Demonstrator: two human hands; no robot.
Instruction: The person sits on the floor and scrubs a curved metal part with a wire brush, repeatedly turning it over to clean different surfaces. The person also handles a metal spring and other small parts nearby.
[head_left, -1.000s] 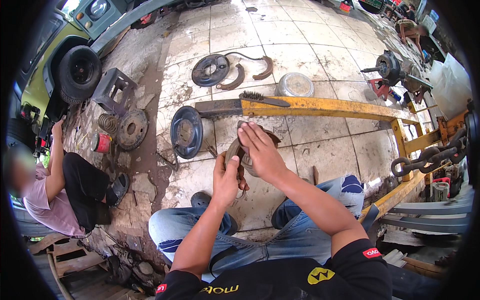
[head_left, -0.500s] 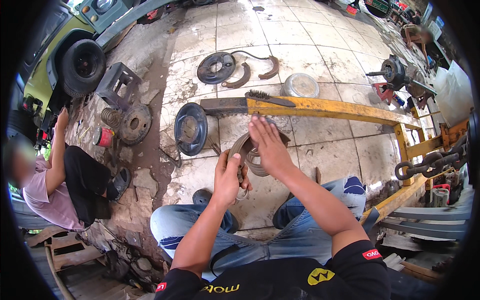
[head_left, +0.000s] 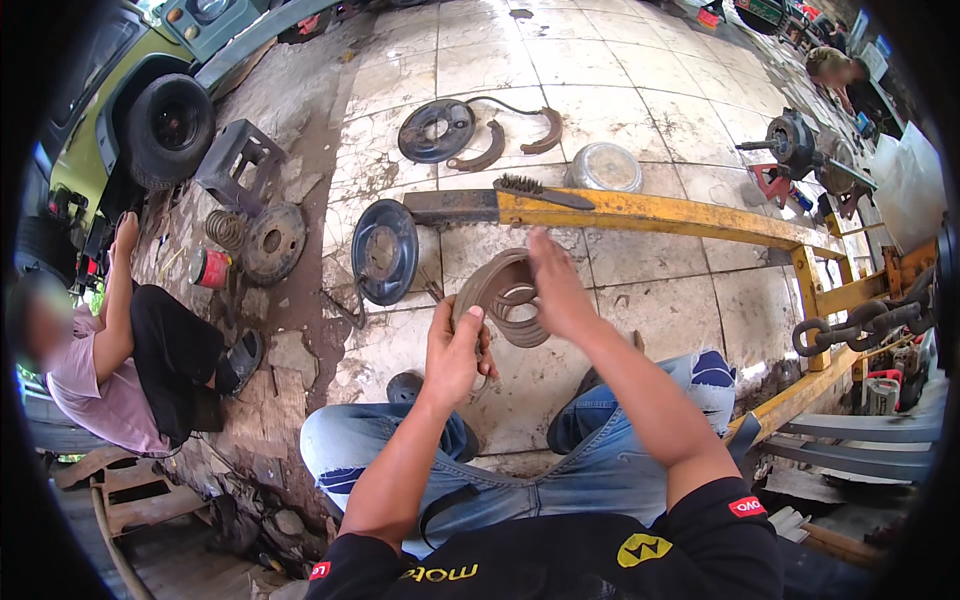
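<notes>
A brown, curved brake shoe (head_left: 487, 280) is gripped at its lower left end by my left hand (head_left: 456, 352), with the thumb on top and fingers wrapped beneath. Against the shoe's right side is my right hand (head_left: 560, 290); its fingers are stretched out and slightly blurred. It covers part of the shoe, and I cannot tell whether it touches it. A rusty coil spring (head_left: 522, 325) shows below the shoe's curve. To the left, a black round backing plate (head_left: 384, 252) leans against the dark end of a yellow steel beam (head_left: 660, 212).
A wire brush (head_left: 545, 193) lies on the beam, with a round metal pan (head_left: 604, 168) behind it. Farther off are another backing plate (head_left: 437, 131) and two brake shoes (head_left: 480, 148). At left a person (head_left: 110, 360) sits near a red can (head_left: 209, 269). A heavy chain (head_left: 865, 322) hangs at right.
My right hand has shifted right and slightly down along the shoe, uncovering more of its upper curve. My left hand keeps its grip.
</notes>
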